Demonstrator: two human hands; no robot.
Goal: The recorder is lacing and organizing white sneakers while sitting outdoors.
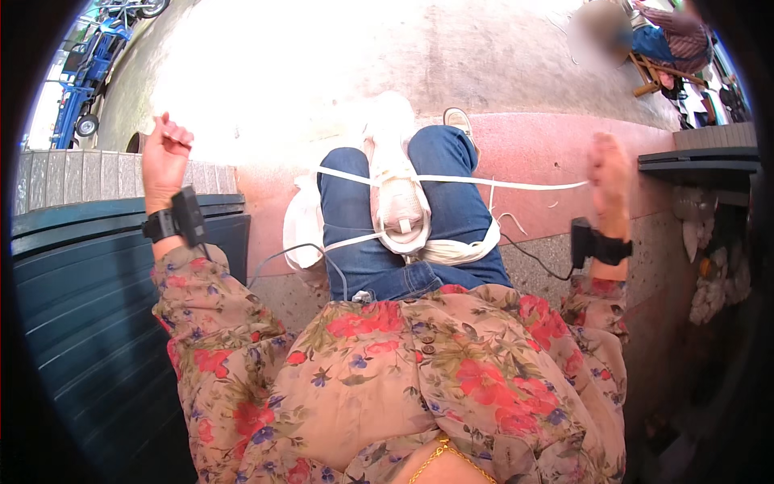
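A pale pinkish-white shoe [399,198] is held between my knees, its opening towards me. Flat white lace [500,181] stretches from it to the right, ending at my right hand [610,171]. That hand is raised and slightly blurred, fingers closed on the lace's end. Out to the left, my left hand [168,145] is lifted with its fingers curled in. Another stretch of lace crosses my left knee in that direction, then fades into the glare, so what this hand holds is hidden. A bundle of white laces [463,250] lies over my right thigh.
A white bag or cloth [302,230] hangs by my left thigh. Dark blue slatted panels [121,274] stand at left, a dark shelf [697,165] at right. Cables run from both wrist devices. Another person [673,40] sits at far right; blue vehicles [89,73] stand far left.
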